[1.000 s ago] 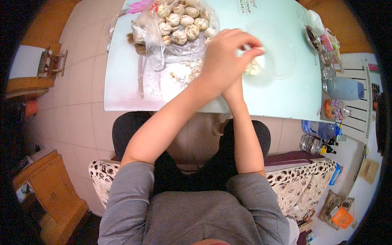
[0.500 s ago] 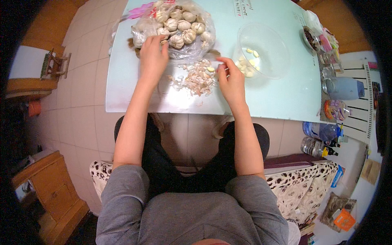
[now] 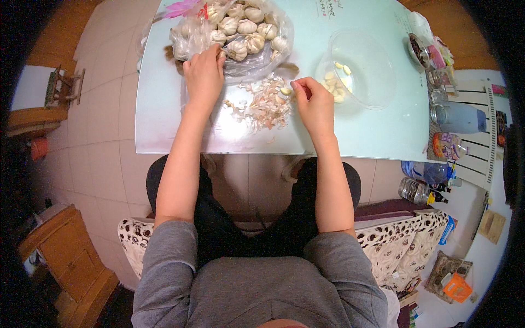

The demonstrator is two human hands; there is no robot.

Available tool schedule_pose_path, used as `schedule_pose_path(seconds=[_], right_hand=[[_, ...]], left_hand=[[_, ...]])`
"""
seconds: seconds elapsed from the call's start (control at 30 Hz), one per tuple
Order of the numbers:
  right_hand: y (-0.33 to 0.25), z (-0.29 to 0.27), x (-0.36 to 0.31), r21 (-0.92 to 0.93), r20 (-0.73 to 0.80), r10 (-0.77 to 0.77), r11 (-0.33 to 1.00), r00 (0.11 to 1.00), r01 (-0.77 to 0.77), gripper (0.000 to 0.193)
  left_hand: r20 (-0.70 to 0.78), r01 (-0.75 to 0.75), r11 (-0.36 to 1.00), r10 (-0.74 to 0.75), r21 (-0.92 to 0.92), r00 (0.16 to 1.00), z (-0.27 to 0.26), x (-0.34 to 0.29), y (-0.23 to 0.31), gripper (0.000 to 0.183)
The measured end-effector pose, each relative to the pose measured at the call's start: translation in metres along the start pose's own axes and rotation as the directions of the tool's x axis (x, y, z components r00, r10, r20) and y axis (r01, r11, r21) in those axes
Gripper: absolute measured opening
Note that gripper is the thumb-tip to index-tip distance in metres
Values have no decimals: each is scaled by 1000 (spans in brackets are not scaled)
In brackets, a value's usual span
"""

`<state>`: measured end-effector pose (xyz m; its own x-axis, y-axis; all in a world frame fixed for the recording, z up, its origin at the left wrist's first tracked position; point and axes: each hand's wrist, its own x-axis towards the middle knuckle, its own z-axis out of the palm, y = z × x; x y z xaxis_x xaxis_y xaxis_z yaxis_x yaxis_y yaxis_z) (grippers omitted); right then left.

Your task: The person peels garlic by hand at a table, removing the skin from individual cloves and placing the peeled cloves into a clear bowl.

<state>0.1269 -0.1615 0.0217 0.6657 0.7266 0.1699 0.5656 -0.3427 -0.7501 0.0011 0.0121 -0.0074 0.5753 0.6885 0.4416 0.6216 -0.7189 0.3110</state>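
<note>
My left hand (image 3: 204,77) reaches to the near side of a clear plastic bag (image 3: 249,68) full of garlic bulbs (image 3: 254,42). Its fingers are curled at the bag, and what they grip is hidden. To the right, my right hand (image 3: 316,102) is closed, thumb and forefinger pinched together; anything between them is too small to make out. Between the hands lies a pile of papery garlic skins (image 3: 268,109). One peeled clove (image 3: 285,91) rests on the pile beside my right fingertips. Several peeled cloves (image 3: 338,90) sit in a clear plastic bowl (image 3: 377,105).
The pale glass-topped table (image 3: 372,134) ends just above my knees. Along its right side are a small dish of dark bits (image 3: 416,50), a glass jar (image 3: 437,113) and a blue container (image 3: 465,118). Bottles (image 3: 418,189) stand lower right, beside a spotted seat cover (image 3: 402,246).
My right hand's thumb and forefinger have drawn together, and the hand has shifted slightly right. My left hand stays at the bag. The whole view has shifted a little.
</note>
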Motion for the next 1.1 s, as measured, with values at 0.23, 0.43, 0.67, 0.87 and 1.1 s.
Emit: schedule_pose_path(seconds=[0.23, 0.43, 0.67, 0.87, 1.1], right_hand=[[-1, 5, -1, 17, -68, -28, 999, 997, 30, 14], [-10, 3, -2, 106, -45, -10, 994, 999, 15, 18], [-35, 11, -10, 522, 156, 20, 847, 988, -99, 27], [-41, 26, -15, 284, 5, -76, 956, 997, 71, 16], [-36, 25, -13, 515, 46, 59, 854, 997, -74, 20]], left_hand=[[23, 11, 1000, -10, -4, 1000, -13, 3, 9, 26], [13, 36, 978, -34, -204, 999, -26, 2, 16, 27], [232, 215, 539, -39, -815, 972, -34, -31, 72, 9], [340, 385, 260, -202, -886, 918, -25, -42, 84, 14], [436, 467, 229, -173, -854, 883, -33, -41, 87, 14]])
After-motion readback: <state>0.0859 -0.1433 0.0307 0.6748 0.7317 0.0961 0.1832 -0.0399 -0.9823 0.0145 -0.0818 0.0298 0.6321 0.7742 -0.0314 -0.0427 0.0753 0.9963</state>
